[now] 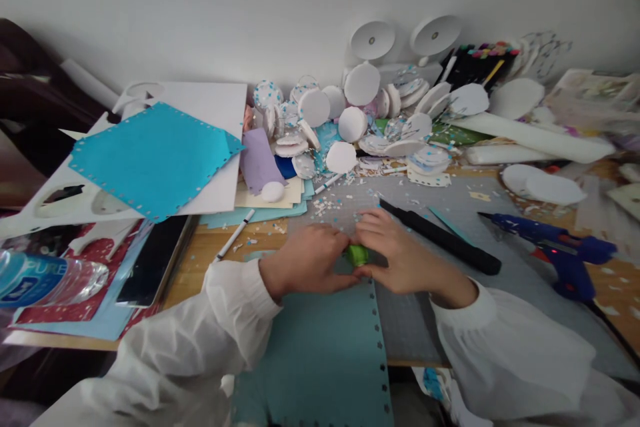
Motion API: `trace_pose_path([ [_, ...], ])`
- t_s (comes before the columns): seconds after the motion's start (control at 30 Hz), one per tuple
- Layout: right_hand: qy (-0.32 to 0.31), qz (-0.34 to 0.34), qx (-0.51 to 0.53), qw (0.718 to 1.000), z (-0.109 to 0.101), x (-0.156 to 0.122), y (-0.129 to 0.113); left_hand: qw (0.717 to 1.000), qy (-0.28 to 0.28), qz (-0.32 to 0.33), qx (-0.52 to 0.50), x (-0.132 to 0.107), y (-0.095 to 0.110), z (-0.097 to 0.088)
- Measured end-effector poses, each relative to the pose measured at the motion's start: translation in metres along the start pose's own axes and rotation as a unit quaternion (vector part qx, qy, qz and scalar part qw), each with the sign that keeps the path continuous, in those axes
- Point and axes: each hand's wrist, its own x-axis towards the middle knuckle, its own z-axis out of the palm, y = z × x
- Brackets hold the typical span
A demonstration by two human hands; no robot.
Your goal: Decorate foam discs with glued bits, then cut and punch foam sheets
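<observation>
A small green craft punch (357, 254) sits at the top right part of a teal sheet (320, 353), with only its side showing between my hands. Small flower-shaped holes run down the right edge of this sheet, which hangs over the table's front edge. My left hand (311, 257) closes on the punch from the left, its thumb low and fingers bent over the top. From the right, my right hand (393, 250) grips it too, thumb below and fingers above. Exactly where the punch meets the paper is hidden by my hands.
A black utility knife (445, 237) and a blue glue gun (555, 243) lie on the grey cutting mat (415, 320). Round white foam pieces (315, 107) pile along the wall. At left are a bright blue punched sheet (155, 160), a phone (155, 260) and a water bottle (50, 278).
</observation>
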Motion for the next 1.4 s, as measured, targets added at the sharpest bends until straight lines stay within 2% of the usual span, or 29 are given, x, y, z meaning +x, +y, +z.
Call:
trace_pose_path([
  [0.17,0.019,-0.002,-0.001,1.000,0.000,0.000,-0.001,0.998,0.021,-0.001,-0.051,-0.002,-0.004,0.002],
  [0.47,-0.006,0.015,-0.004,1.000,0.004,0.001,0.001,0.999,-0.043,-0.022,-0.018,-0.005,-0.012,-0.003],
  [0.7,-0.028,0.048,0.018,0.998,-0.007,-0.001,0.004,0.999,-0.042,0.016,-0.003,-0.011,-0.023,-0.010],
  [0.9,-0.015,0.018,-0.009,1.000,-0.005,0.000,0.004,0.999,-0.047,0.005,0.002,-0.013,-0.022,-0.013],
  [1.07,-0.007,0.001,-0.027,1.000,-0.003,-0.001,0.004,1.000,0.001,-0.013,-0.008,-0.007,-0.006,-0.008],
  [1.17,-0.008,0.000,-0.032,0.999,-0.003,-0.001,0.003,1.000,0.001,-0.016,0.006,0.000,0.002,-0.002],
  [1.4,-0.009,0.014,-0.004,1.000,-0.002,-0.001,0.004,0.997,0.060,0.014,-0.047,0.003,-0.007,0.010],
])
